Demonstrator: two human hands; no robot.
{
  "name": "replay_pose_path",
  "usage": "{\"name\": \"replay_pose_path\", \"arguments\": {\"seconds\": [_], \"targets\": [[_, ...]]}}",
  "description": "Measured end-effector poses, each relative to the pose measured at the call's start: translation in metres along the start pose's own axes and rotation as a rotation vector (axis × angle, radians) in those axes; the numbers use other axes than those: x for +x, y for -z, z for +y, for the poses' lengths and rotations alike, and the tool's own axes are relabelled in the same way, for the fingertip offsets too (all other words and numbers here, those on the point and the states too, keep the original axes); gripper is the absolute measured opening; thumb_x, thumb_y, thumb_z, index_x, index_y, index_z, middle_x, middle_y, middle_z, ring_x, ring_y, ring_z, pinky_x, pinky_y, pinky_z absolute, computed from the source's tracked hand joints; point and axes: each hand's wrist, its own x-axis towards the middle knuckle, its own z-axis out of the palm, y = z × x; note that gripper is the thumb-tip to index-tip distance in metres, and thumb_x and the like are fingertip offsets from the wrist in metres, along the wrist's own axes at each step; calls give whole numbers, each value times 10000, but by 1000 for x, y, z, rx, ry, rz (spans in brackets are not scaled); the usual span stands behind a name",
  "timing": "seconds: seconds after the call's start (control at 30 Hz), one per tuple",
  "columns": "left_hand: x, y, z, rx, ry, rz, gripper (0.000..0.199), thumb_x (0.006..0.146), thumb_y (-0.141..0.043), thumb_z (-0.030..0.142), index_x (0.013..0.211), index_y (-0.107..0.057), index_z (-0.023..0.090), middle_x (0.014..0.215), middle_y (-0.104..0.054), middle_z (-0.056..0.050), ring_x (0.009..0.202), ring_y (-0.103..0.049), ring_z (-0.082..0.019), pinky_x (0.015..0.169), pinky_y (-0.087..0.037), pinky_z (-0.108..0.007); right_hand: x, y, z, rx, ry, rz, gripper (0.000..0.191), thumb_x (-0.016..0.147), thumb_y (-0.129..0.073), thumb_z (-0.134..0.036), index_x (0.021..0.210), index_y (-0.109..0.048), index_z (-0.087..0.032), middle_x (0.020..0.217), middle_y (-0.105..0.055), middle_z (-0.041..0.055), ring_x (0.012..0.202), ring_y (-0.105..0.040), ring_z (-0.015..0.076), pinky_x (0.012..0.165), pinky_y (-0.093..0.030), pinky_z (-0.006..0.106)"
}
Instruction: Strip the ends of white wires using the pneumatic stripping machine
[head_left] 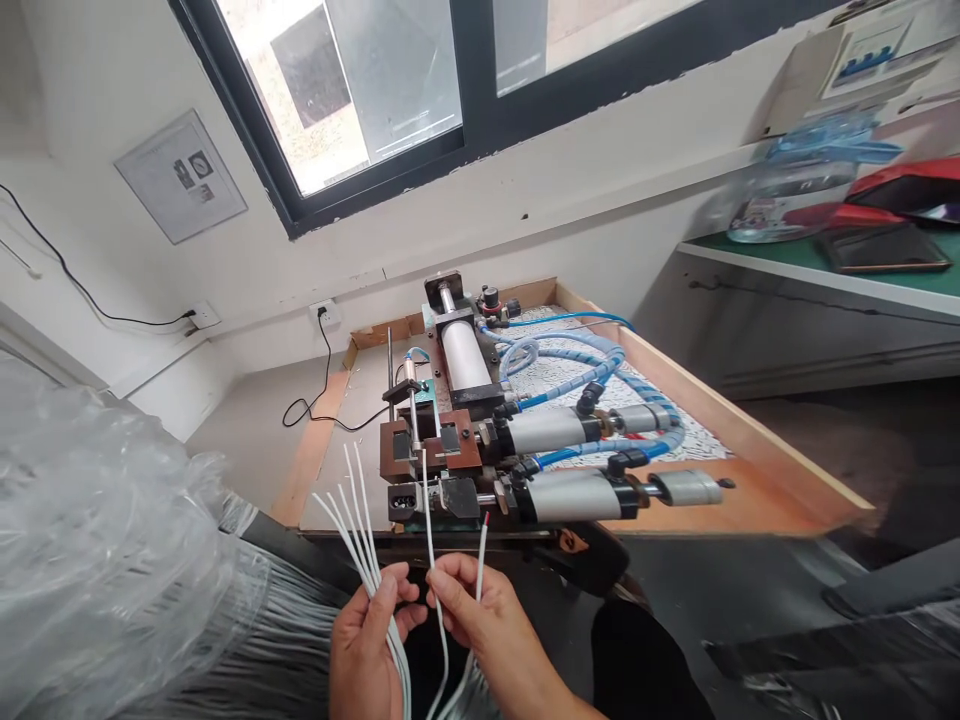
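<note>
Several white cables (pixel 363 530) fan upward from my left hand (pixel 375 640), whose thumb and fingers are closed around them. My right hand (pixel 480 610), just beside it, pinches a single white cable (pixel 429 520) that points up at the front of the machine's clamp blocks (pixel 448 440). Another white cable (pixel 481 560) passes through the same hand and shows a red tip. The upper end of the single cable lies in front of the gap between the blocks; whether it touches them I cannot tell.
Metal air cylinders (pixel 574 497) and blue hoses (pixel 600 360) fill the wood-edged bench (pixel 787 480). At the left is a plastic-wrapped bundle of grey cables (pixel 255 620). A green shelf (pixel 802 255) at the right holds a plastic jug (pixel 795 190) and a dark phone (pixel 885 247).
</note>
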Motion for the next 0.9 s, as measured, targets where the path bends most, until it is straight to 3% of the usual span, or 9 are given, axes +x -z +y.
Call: {"name": "replay_pose_path", "arguments": {"seconds": [0.13, 0.27, 0.43, 0.6, 0.73, 0.9], "targets": [[0, -2, 0, -25, 12, -14, 177, 566, -699, 272, 664, -696, 124, 590, -636, -48, 601, -571, -150, 625, -499, -314, -3, 1, 0, 11, -46, 6, 291, 593, -669, -405, 582, -547, -141, 493, -487, -33, 415, -313, 53, 405, -187, 189], [-1, -3, 1, -34, 22, -50, 173, 598, -681, 273, 686, -688, 124, 566, -615, -35, 555, -547, -125, 520, -458, -245, -1, 0, 0, 13, -71, 0, 297, 605, -655, -413, 563, -526, -149, 469, -432, -52, 401, -269, 47, 396, -149, 193], [-1, -3, 4, -1, -22, -27, 152, 633, -660, 265, 707, -670, 132, 559, -573, 2, 408, -416, -37, 356, -300, -161, 2, 6, 2, -78, -43, -58, 321, 621, -630, -459, 627, -568, -144, 456, -356, -70, 394, -213, 46, 394, -111, 207], [1, -7, 9, 7, -41, -89, 171, 686, -615, 255, 801, -650, 134, 637, -611, -17, 312, -271, 19, 313, -179, -157, -8, 22, 11, -214, -16, -155, 346, 671, -577, -484, 632, -567, -140, 436, -286, -81, 398, -185, 52, 394, -103, 218], [2, -11, 11, 13, -46, -143, 210, 720, -574, 277, 851, -640, 127, 660, -628, -40, 302, -248, 21, 307, -139, -166, -25, 36, 20, -265, -110, -276, 344, 692, -563, -472, 670, -589, -130, 460, -327, -72, 408, -204, 50, 398, -112, 213], [4, -8, 8, 12, -103, -133, 162, 706, -591, 235, 819, -639, 131, 621, -629, -14, 314, -303, 9, 312, -191, -158, -36, 48, 26, -194, -259, -376, 309, 683, -596, -418, 675, -623, -110, 498, -430, -46, 404, -251, 40, 393, -142, 203]]}}
